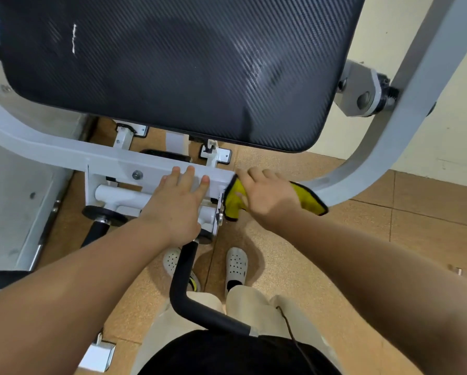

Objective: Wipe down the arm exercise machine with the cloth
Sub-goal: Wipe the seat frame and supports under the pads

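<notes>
Over the black handle (pixel 182 280), my right hand (pixel 270 197) grips the yellow cloth (pixel 233 203), fingers curled on it, at the end of the machine's white bar (pixel 113 163). My left hand (pixel 178 209) rests flat on that bar, fingers straight, slightly apart, near the black pad (pixel 173 71).

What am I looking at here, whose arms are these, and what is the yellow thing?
There is no robot here. A person wears one camera on the head, so you are looking down along their own two arms. The big black pad and the white frame are parts of an arm exercise machine, and a bent black handle reaches toward the person. The left hand rests flat on the frame with straight fingers and holds nothing. The right hand holds a yellow cloth against the frame's end to wipe it. Below, the person's pale shoes stand on the tan floor.
</notes>
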